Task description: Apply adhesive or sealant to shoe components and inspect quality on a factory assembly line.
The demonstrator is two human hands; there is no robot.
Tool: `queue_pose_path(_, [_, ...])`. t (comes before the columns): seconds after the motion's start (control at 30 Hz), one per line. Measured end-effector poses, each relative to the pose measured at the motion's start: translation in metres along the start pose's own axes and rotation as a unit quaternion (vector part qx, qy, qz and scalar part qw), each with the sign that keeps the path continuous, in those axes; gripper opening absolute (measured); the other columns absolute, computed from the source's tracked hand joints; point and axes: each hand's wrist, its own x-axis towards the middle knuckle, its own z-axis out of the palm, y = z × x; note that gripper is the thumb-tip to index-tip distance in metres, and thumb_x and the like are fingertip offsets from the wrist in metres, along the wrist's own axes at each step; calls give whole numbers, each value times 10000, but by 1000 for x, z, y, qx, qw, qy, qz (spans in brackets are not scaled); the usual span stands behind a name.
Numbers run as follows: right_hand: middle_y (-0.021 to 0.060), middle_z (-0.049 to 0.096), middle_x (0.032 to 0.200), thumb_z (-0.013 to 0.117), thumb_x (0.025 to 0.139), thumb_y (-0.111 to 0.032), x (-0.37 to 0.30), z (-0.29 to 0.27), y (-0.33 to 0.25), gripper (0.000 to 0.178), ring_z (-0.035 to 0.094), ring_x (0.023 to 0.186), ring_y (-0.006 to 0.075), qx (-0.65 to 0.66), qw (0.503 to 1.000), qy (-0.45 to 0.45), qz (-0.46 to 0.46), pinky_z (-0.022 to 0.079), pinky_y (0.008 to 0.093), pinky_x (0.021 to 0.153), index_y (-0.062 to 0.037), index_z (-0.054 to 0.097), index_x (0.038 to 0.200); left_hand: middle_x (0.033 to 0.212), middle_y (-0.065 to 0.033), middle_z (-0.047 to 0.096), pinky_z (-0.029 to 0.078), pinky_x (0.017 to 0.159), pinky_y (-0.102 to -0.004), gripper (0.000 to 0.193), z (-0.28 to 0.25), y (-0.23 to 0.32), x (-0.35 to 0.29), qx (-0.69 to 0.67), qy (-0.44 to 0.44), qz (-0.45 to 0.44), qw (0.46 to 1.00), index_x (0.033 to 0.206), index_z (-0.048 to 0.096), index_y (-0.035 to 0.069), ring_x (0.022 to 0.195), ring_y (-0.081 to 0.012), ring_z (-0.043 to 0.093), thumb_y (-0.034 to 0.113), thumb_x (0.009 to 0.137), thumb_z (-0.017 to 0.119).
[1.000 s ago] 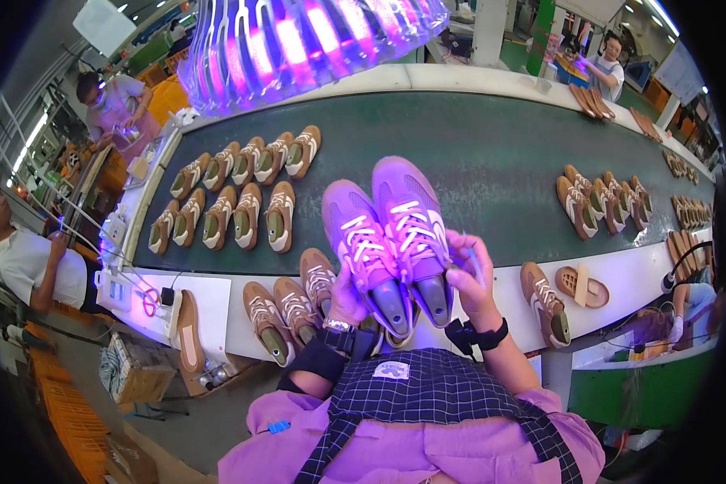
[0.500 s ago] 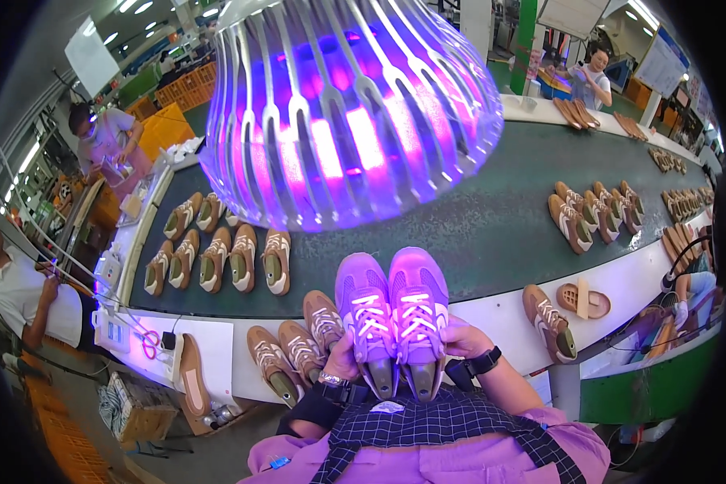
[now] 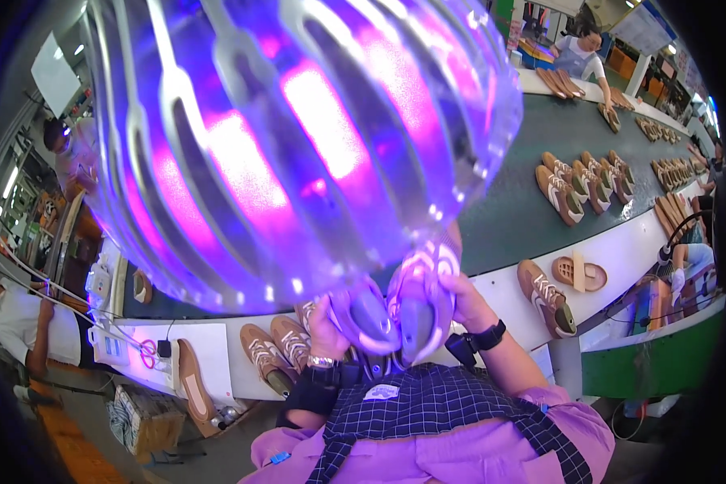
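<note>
I hold a pair of lace-up sneakers in front of my chest, lit purple by a lamp. My left hand (image 3: 328, 331) is closed on the side of the left sneaker (image 3: 369, 316), whose heel faces me. Around the right sneaker (image 3: 418, 310) my right hand (image 3: 466, 302) is wrapped, its thumb near the collar. Both shoes have grey-green shoe lasts inside. A large ribbed lamp (image 3: 298, 153) glowing pink and violet hangs before me and hides most of the left sneaker's front and part of the right one's toe.
Several brown sneakers (image 3: 260, 352) stand left of my left hand on the white ledge (image 3: 492, 292). One brown sneaker (image 3: 547, 298) and a sole (image 3: 581, 274) lie at right. The green conveyor belt (image 3: 500, 218) carries more shoes. Red scissors (image 3: 148, 353) lie at left. Other people work around the belt.
The sneakers have tipped, heels toward me, their fronts now partly behind the lamp. The lamp looks larger and covers the shoes at left. A person at far right now reaches toward a shoe.
</note>
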Motion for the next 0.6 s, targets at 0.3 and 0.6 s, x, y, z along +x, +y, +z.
queue_pose_path(0.3, [81,529,1251,613,870,-286,3,5,3,521,527,1146,231,128,974,155,-100,441,428,974,-80,422,1308,1164,-70,587,488,912,-407,442,4,-4,10,-34,59,34,997,1241,489,82,1073,-227,564,298,866,581])
queue_pose_path(0.6, [73,522,1263,604,878,-321,2,2,22,518,516,1159,232,132,963,211,-102,447,451,956,-104,422,1311,1152,-63,590,482,926,-417,437,-4,-14,11,-20,105,35,994,1209,510,77,1064,-223,566,310,852,604])
